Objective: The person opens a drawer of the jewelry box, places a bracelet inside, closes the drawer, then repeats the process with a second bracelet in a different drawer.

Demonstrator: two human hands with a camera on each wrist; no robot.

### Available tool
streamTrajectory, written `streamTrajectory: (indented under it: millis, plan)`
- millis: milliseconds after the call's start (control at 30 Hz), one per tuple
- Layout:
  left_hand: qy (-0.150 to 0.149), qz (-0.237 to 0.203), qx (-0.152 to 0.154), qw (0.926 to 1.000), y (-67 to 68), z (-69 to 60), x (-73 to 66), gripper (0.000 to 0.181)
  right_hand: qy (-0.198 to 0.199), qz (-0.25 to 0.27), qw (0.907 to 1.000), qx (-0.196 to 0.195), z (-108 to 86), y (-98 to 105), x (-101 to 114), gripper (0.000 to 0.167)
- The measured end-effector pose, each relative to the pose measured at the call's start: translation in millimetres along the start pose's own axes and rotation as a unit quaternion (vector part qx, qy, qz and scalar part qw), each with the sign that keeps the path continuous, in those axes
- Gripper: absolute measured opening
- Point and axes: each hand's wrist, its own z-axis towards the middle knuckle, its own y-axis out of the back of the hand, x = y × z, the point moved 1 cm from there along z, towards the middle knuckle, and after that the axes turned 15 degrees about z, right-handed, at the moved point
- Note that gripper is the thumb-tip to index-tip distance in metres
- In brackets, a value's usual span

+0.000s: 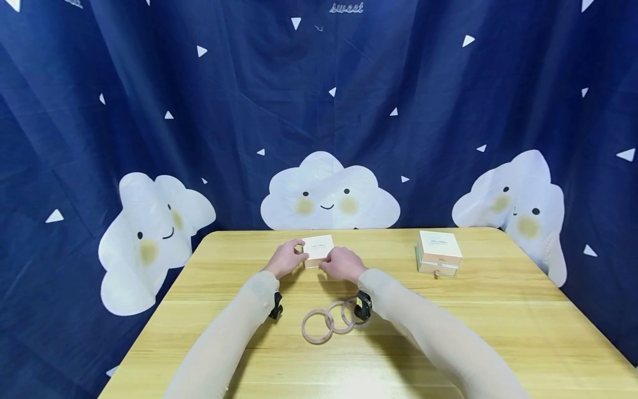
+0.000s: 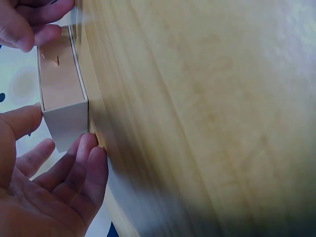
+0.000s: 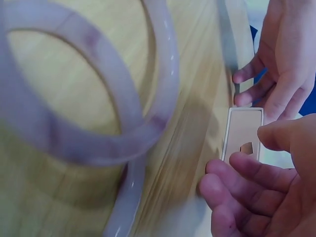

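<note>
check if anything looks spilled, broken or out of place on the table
Nothing looks spilled or visibly broken. The one untidy thing is the three pale bangles, which overlap one another on the table rather than lying apart.

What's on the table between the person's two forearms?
Three pale pinkish rings, overlapping, the rightmost partly hidden by the dark wrist device; the head view shows this.

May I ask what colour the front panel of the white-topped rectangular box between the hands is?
The front panel is peachy pink, clearest in the left wrist view.
</note>
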Motion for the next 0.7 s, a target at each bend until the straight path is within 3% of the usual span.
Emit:
streamTrajectory:
  millis: [300,700]
  plan:
    - [-0.003,0.000,-0.003,1.0000,-1.3,1.0,0.7,0.048,-0.033,0.082,0.9960,0.009,1.8,-2.5,-1.8,0.036]
    - [-0.006,-0.008,-0.006,0.9999,-2.2,2.8,2.4,0.048,-0.093,0.192,0.9769,0.009,8.6,-6.1,-3.9,0.032]
